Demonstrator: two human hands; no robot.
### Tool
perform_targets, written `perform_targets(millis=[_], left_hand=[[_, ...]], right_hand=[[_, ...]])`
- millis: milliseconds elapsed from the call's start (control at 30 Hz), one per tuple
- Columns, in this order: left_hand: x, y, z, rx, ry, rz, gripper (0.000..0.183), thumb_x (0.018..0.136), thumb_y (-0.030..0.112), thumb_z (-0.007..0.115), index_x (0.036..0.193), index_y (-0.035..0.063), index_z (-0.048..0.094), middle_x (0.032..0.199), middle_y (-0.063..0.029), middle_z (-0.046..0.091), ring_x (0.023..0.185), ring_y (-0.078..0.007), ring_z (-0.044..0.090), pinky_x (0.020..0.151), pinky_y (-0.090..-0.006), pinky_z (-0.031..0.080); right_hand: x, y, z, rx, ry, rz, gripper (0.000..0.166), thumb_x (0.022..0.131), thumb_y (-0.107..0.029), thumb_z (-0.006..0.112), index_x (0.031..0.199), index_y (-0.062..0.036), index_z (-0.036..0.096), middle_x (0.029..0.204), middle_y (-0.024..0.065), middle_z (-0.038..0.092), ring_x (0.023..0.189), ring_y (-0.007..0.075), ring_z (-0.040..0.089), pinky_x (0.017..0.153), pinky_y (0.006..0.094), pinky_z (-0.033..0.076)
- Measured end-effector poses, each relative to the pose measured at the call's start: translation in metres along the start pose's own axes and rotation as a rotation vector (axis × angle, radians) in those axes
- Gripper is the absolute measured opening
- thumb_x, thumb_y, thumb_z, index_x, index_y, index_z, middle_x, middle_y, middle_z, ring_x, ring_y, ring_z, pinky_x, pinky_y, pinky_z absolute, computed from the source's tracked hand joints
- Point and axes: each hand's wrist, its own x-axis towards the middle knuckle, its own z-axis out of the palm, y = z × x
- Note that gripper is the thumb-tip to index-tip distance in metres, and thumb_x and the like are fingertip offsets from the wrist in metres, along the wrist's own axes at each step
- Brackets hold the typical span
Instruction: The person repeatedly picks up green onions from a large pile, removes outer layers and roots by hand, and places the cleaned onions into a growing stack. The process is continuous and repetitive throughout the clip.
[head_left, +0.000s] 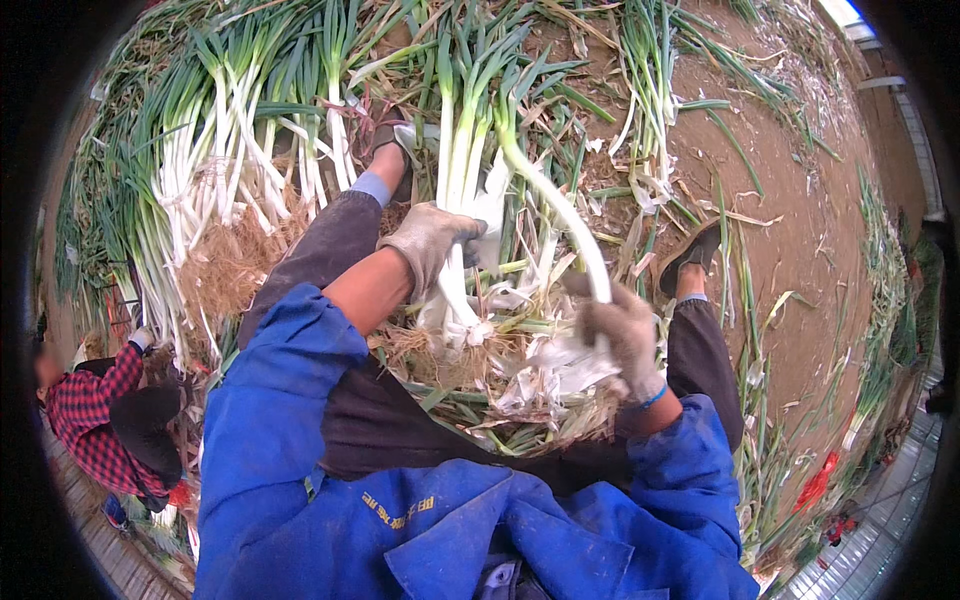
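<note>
Gloved, my left hand (441, 244) is wrapped around several green onion stalks (459, 161), whose roots hang over the litter between my legs. One long white stalk (559, 206) bends away from that bunch toward the right. My right hand (621, 330), in a soiled glove and blurred, grips its lower end. Loose papery skins (559, 375) lie just below and beside my right hand. Trimmed leaves and peelings (517, 427) heap up between my thighs. The root end of the bent stalk is hidden by my right hand.
Piled green onions with bushy roots (232, 255) lie to my left. A smaller bunch (649, 112) rests on the bare soil ahead. At far left another person (97, 420) in a checked shirt crouches by the pile. Red netting (817, 480) lies at right.
</note>
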Motion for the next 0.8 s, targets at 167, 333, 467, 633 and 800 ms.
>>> perform_targets(millis=[167, 333, 467, 633, 800], left_hand=[[0.027, -0.030, -0.038, 0.384, 0.053, 0.168, 0.025, 0.077, 0.002, 0.080, 0.097, -0.0080, 0.069, 0.080, -0.0124, 0.071, 0.058, -0.0186, 0.065, 0.055, -0.0331, 0.056], [0.019, -0.022, -0.026, 0.217, 0.008, 0.179, 0.025, 0.077, 0.005, 0.081, 0.096, -0.0067, 0.070, 0.085, -0.0113, 0.072, 0.066, -0.0162, 0.067, 0.057, -0.0309, 0.055], [0.013, -0.008, -0.016, 0.039, -0.083, -0.029, 0.027, 0.084, 0.019, 0.084, 0.097, -0.0010, 0.071, 0.083, -0.0074, 0.071, 0.064, -0.0144, 0.065, 0.058, -0.0314, 0.055], [-0.004, -0.013, 0.021, -0.189, -0.138, 0.024, 0.032, 0.090, 0.030, 0.081, 0.102, 0.0017, 0.071, 0.085, -0.0042, 0.069, 0.062, -0.0143, 0.065, 0.052, -0.0334, 0.056], [0.005, -0.019, 0.016, -0.061, -0.111, 0.010, 0.026, 0.083, 0.019, 0.084, 0.091, -0.0020, 0.071, 0.073, -0.0068, 0.068, 0.054, -0.0184, 0.064, 0.054, -0.0337, 0.056]], right_hand=[[0.002, -0.022, -0.043, 0.253, 0.005, -0.194, 0.049, 0.085, -0.010, 0.061, 0.130, 0.0092, 0.059, 0.084, 0.0071, 0.068, 0.070, 0.0117, 0.062, 0.063, 0.0237, 0.050], [0.004, -0.026, 0.000, -0.559, 0.108, -0.307, 0.053, 0.084, -0.011, 0.067, 0.134, 0.0028, 0.057, 0.101, 0.0126, 0.070, 0.092, 0.0217, 0.070, 0.083, 0.0348, 0.056], [0.014, -0.010, 0.016, -0.704, -0.049, -0.312, 0.064, 0.085, -0.014, 0.069, 0.143, 0.0027, 0.047, 0.116, 0.0180, 0.072, 0.103, 0.0256, 0.073, 0.090, 0.0379, 0.057], [0.022, 0.011, 0.055, -0.982, -0.211, -0.348, 0.073, 0.084, -0.023, 0.075, 0.144, 0.0032, 0.043, 0.095, 0.0254, 0.070, 0.088, 0.0424, 0.071, 0.077, 0.0487, 0.057], [0.022, 0.022, 0.066, -0.944, -0.273, -0.372, 0.065, 0.084, -0.025, 0.074, 0.136, 0.0060, 0.049, 0.092, 0.0243, 0.069, 0.084, 0.0396, 0.071, 0.073, 0.0480, 0.055]])
